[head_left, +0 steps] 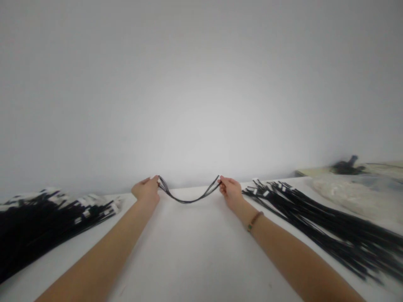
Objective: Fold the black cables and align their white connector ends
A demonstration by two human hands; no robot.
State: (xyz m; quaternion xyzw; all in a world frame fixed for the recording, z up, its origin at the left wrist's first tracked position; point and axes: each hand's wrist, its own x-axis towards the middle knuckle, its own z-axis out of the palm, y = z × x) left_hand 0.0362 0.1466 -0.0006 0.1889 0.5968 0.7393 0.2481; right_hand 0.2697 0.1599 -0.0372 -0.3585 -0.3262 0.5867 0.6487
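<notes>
A thin bundle of black cables (185,202) hangs in a shallow downward curve between my two hands, above the white table (195,251). My left hand (147,191) pinches its left end, and my right hand (230,189) pinches the right end. Near both hands the strands fan slightly apart, while in the middle they lie together. A beaded bracelet (254,221) is on my right wrist. The fingertips partly hide the cable ends.
At the left lies a large pile of black cables (47,222) with white tags. More tagged black cables (321,218) spread over the right side. Behind them are clear plastic bags (355,195) and a blurred dark object (348,166). A pale wall (195,92) rises behind the table.
</notes>
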